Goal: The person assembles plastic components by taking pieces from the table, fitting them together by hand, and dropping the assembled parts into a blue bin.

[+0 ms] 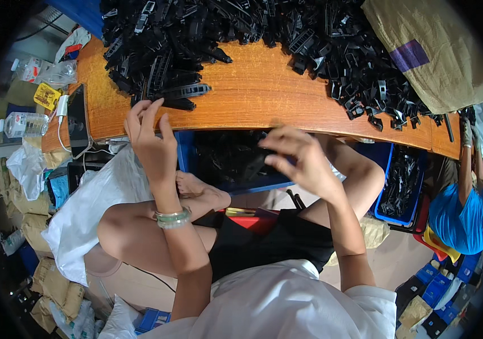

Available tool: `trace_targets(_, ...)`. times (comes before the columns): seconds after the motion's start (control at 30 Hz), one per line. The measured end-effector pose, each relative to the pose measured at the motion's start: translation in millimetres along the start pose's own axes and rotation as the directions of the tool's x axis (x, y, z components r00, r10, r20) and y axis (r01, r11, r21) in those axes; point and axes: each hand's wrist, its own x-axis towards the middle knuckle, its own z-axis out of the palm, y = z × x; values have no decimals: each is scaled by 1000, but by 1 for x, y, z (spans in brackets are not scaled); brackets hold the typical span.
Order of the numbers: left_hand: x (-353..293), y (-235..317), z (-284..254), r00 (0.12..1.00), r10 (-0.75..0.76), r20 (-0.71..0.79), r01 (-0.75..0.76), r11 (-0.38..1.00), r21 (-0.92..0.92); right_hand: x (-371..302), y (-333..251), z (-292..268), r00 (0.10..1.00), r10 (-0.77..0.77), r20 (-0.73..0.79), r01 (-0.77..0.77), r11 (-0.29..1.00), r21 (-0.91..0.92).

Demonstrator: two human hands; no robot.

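My left hand [152, 135] is raised at the front edge of the wooden table [241, 90], fingers spread and nothing seen in them. Its fingertips are at the near end of a heap of long black plastic parts [165, 62]; whether they touch one is hard to tell. My right hand [306, 161] hangs above the blue bin [235, 187] in front of me, thumb and fingers apart, slightly smeared by motion. Dark plastic pieces [224, 155] lie in that bin. A second heap, of smaller black clip-like parts [360, 79], covers the table's right side.
A brown paper sack [439, 51] lies on the right of the table. Another blue bin [402, 183] with black parts stands at right, near a person in a blue shirt [464, 217]. Bottles [27, 124], a phone [77, 116] and a white cable are at left.
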Motion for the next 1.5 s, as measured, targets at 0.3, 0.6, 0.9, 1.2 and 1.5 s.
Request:
trace_targets(0.3, -6, 14, 31, 987, 155, 32, -153, 987, -52, 77, 53, -36, 884, -301, -359, -142, 557, -818)
trace_targets(0.6, -14, 33, 42, 958, 281, 59, -269, 951, -150, 72, 40, -20, 873, -309, -378, -49, 713, -699)
trace_targets(0.9, -8, 42, 42, 976, 171, 135, -121, 941, -315, 59, 30, -13, 717, -261, -646, -56, 903, -427)
trace_targets(1.2, -4, 44, 39, 956, 145, 254, -39, 925, -378, 51, 26, -13, 987, 61, -148, -59, 998, 18)
trace_targets(1.5, -3, 41, 44, 940, 260, 220, -173, 922, -347, 53, 16, 9, 974, 16, -227, -29, 998, -57)
